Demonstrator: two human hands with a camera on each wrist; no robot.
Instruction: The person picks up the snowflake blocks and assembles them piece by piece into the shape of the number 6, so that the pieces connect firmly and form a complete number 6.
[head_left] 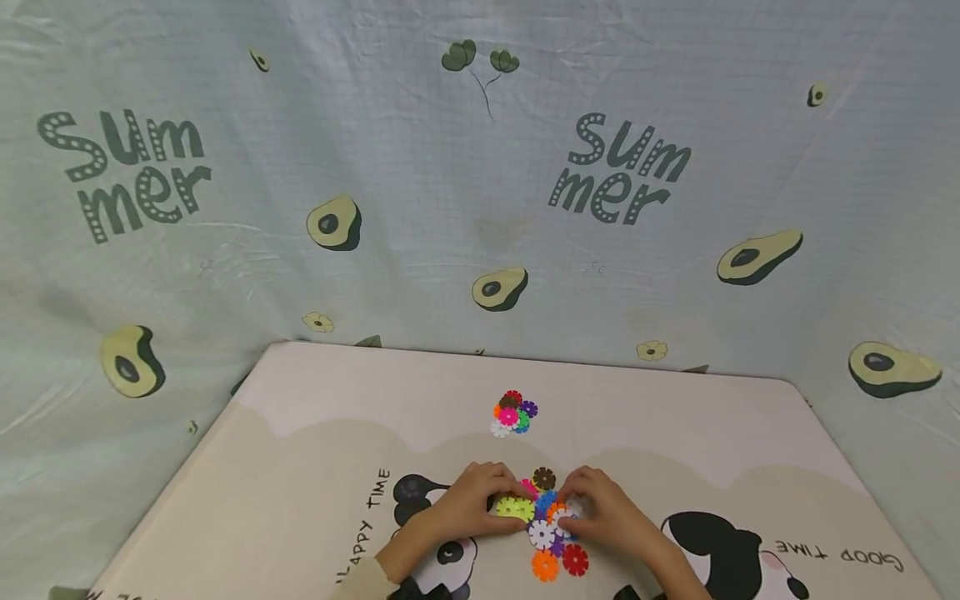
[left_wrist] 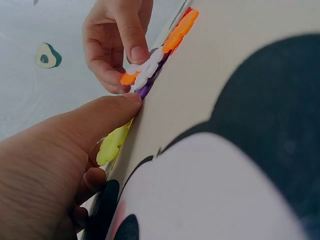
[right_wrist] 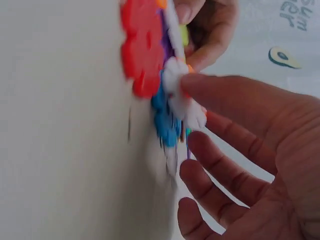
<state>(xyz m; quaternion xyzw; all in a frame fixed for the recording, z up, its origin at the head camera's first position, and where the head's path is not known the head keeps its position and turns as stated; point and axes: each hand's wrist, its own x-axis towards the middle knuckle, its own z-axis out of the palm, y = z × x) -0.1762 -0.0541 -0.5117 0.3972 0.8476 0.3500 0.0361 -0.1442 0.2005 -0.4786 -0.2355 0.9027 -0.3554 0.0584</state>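
On the table lies a joined cluster of colourful notched plastic discs, with yellow discs [head_left: 508,509] at its left, a brown disc [head_left: 543,478] at the far side, and an orange disc [head_left: 545,565] and a red disc [head_left: 575,560] nearest me. My left hand [head_left: 474,502] holds the cluster's left side, thumb and index finger around the yellow discs. From the right, my right hand [head_left: 609,517] pinches a white disc [right_wrist: 177,90] over the cluster, thumb on its face. Some orange shows behind that disc. The fingers hide how it meets the pieces below.
A small pile of loose discs [head_left: 510,416] in mixed colours lies farther back on the table. The tablecloth [head_left: 300,467] bears printed pandas and lettering. Behind the table's far edge hangs a pale curtain [head_left: 420,167] with avocado prints.
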